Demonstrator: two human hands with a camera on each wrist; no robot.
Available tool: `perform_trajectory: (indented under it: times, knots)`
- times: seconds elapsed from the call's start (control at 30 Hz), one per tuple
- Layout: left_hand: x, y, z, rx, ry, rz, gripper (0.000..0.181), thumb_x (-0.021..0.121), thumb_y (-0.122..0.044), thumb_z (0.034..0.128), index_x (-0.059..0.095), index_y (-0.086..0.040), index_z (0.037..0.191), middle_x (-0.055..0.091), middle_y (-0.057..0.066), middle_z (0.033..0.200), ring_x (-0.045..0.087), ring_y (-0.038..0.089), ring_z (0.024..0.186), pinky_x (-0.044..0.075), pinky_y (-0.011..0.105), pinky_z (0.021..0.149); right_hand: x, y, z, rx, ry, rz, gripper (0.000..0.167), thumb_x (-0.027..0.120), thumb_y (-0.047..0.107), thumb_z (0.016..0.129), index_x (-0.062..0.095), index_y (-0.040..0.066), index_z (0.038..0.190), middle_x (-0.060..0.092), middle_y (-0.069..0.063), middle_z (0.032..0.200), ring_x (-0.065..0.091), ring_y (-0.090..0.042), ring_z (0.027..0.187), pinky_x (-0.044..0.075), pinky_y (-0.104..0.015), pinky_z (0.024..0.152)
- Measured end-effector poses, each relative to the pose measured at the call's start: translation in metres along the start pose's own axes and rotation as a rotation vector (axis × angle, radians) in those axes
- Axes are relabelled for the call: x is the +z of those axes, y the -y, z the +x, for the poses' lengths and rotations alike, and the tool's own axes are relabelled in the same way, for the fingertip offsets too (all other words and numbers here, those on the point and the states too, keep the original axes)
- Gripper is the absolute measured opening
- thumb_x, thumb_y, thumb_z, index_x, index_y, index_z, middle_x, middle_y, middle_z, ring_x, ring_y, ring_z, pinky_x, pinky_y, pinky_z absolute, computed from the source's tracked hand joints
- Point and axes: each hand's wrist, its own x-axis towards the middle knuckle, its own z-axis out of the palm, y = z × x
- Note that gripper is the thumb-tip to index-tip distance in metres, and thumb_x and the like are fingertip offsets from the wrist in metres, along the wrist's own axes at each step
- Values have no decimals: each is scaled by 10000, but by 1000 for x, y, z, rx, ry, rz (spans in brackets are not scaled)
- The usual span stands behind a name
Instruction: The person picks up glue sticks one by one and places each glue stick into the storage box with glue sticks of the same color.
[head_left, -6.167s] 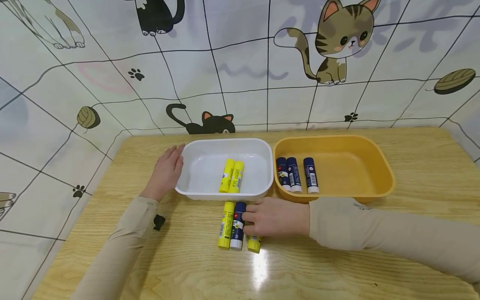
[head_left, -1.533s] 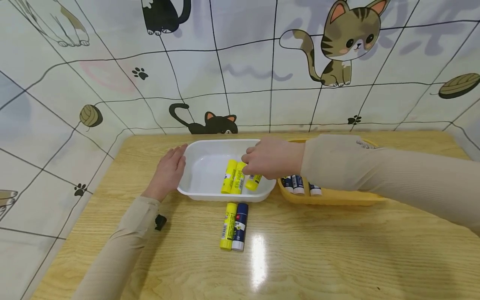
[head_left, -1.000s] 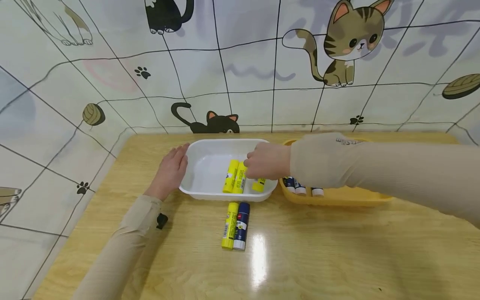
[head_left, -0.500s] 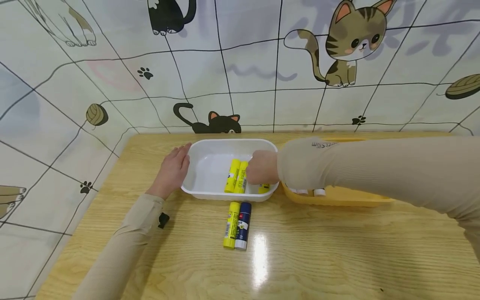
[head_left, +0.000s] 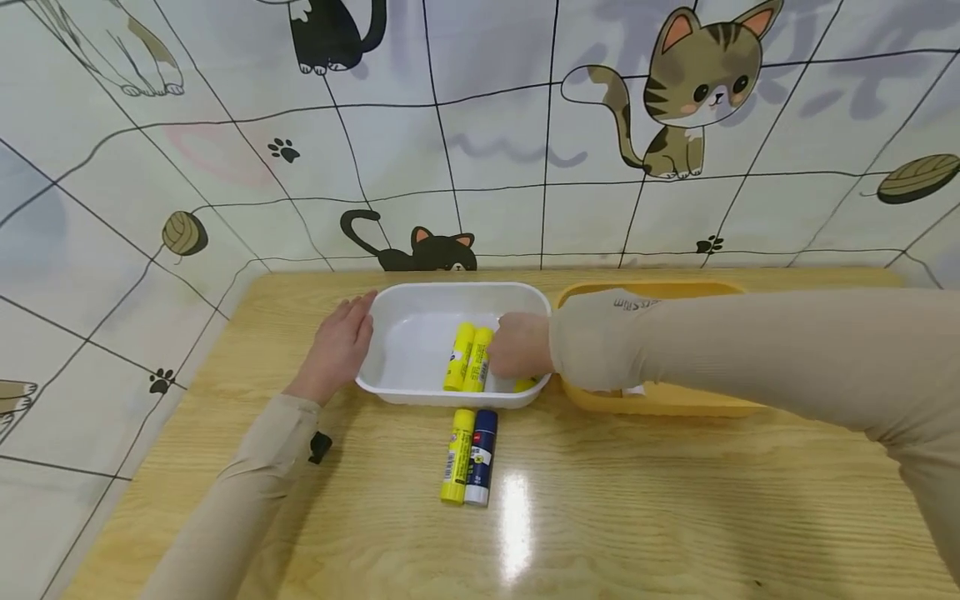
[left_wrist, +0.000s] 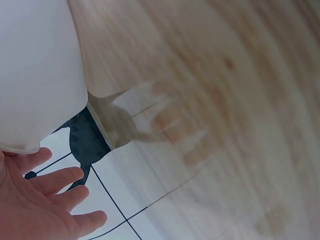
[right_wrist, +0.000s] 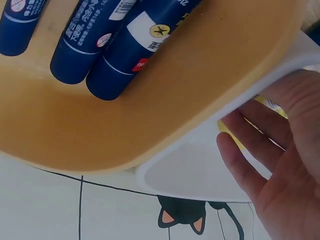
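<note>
My left hand (head_left: 335,352) rests against the left end of a white tub (head_left: 390,398), its fingers straight. My right hand (head_left: 520,346) reaches down inside the tub's right side, fingers bent around a yellow glue stick, of which only the lower end (head_left: 527,384) shows beneath the hand. The right wrist view shows slivers of yellow between the fingers (right_wrist: 245,165), and the tub rim hides part of the grip. Left of this hand, two yellow glue sticks (head_left: 468,358) lie side by side. In front of the tub, a yellow glue stick (head_left: 457,458) lies beside a navy one (head_left: 482,458).
A yellow-orange tub (head_left: 675,404) stands against the white tub's right side, mostly covered by my right sleeve (head_left: 712,342). Inside it are navy glue sticks (right_wrist: 112,80). Cat-patterned sheeting (head_left: 495,150) rises behind the wooden table (head_left: 615,517).
My right hand has taken a yellow glue stick from the table into the white tub, then lowered and shifted slightly with it. My left hand has stayed at the tub's end.
</note>
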Motion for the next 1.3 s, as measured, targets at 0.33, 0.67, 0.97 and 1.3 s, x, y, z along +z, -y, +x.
perform_trajectory:
  times: [0.33,0.67,0.97,1.3]
  knots:
    - [-1,-2,1,15,-5,5,471,317,-155,1047,316,17,1486,345,283,1471,238,487,1369,157,580,1123,-13,1,-18,49,-132,14,380,779,243,824,680,150,1179,689,-28,1084,580,-193,902,488,-313,860]
    - [-3,-4,2,11,2,12,470,311,-157,1050,315,16,1487,346,278,1473,235,482,1372,150,579,1125,-26,10,-34,55,-250,81,312,744,195,864,681,182,1170,682,0,1103,581,-173,932,480,-287,798]
    - [-4,-4,1,4,9,12,471,311,-154,1050,310,14,1490,340,283,1474,228,485,1374,150,586,1122,-43,26,-50,40,-324,41,337,764,196,848,674,192,1173,673,18,1096,585,-166,947,481,-289,802]
    - [-4,-5,-2,1,5,16,465,317,-147,1050,319,15,1486,349,274,1473,238,477,1374,157,572,1127,-39,46,-52,14,-354,48,393,743,287,855,657,226,1234,663,26,1150,590,-155,1025,485,-277,872]
